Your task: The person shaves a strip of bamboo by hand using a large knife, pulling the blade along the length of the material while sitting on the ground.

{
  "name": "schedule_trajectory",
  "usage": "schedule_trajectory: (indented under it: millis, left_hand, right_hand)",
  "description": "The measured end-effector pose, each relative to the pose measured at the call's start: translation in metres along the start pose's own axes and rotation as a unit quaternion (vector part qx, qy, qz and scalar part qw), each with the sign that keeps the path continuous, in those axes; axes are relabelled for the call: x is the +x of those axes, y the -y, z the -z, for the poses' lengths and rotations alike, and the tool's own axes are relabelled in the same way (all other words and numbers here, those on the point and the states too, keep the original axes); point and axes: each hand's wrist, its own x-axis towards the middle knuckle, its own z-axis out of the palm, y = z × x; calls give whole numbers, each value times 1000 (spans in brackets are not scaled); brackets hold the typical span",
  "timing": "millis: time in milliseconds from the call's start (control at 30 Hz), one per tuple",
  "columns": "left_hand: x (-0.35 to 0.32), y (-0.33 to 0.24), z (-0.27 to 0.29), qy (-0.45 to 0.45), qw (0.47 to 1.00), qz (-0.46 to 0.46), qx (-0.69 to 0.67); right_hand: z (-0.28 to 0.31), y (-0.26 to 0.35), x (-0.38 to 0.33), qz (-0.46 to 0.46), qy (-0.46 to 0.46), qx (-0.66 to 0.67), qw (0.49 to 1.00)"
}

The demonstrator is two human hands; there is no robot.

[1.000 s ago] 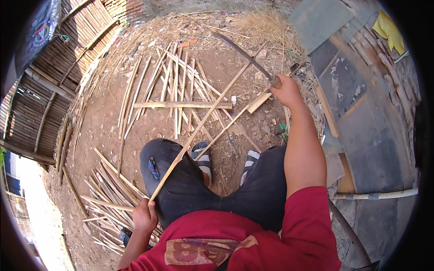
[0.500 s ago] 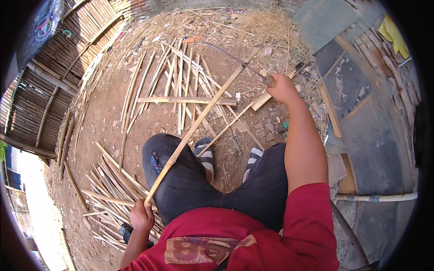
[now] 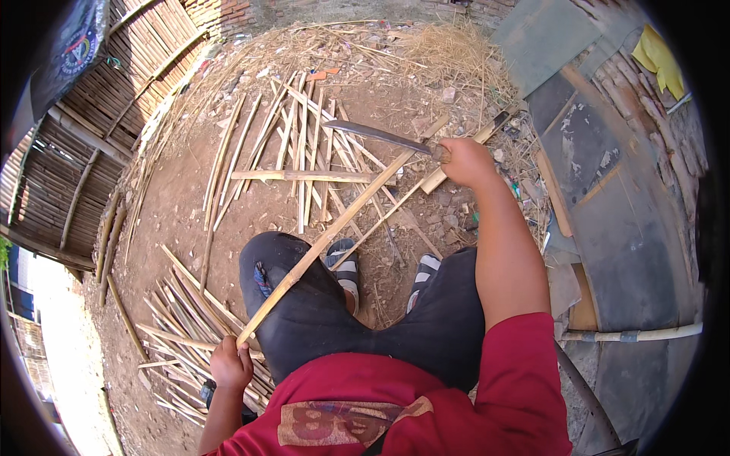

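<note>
A: Where does the long bamboo strip [image 3: 306,266] lie?

B: It passes over the person's left leg [image 3: 270,262], its long axis slanting from the near left to the far right, past the feet.

A: Which hand is nearer?

B: Each has its own end. The left hand [image 3: 231,363] is at the strip's near end, fingers curled tight on it, so the strip runs forward and rightward from them. The right hand [image 3: 465,161] is just right of the strip's far end, its fingers wrapped round the handle of a machete [image 3: 380,133].

A: How does the blade stand to the strip?

B: Crosswise, near the far end, with its tip pointing left. I cannot tell whether it touches the strip or sits just above.

A: And around the strip?

B: Right of it, a thin stick [image 3: 380,224] slants much the same way, with a thicker bamboo piece [image 3: 435,181] at that stick's far end. Left of its far half lie scattered strips [image 3: 302,144] and a flat crosspiece [image 3: 304,175]. Left of its near end is a pile of strips [image 3: 190,308]. Well to its right are dark boards [image 3: 631,251].
</note>
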Motion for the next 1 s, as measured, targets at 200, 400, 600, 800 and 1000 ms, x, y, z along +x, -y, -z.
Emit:
schedule_trajectory:
  millis: [200,400,600,800,1000]
  left_hand:
    - [-3,1,-3,24,999,21,-6]
    - [4,-2,1,-5,1000,-11,0]
    - [-3,9,-9,16,1000,2,-26]
    - [5,-5,4,-2,1000,-4,-3]
    - [4,10,-2,12,1000,-12,-21]
  right_hand:
    - [-6,-18,5,-15,-42,118,992]
    - [1,-1,-6,37,-22,-8,999]
    - [-9,-18,0,-14,-49,113,992]
    - [-9,-1,-8,49,-26,5,998]
    - [-19,-31,3,-38,-86,130,987]
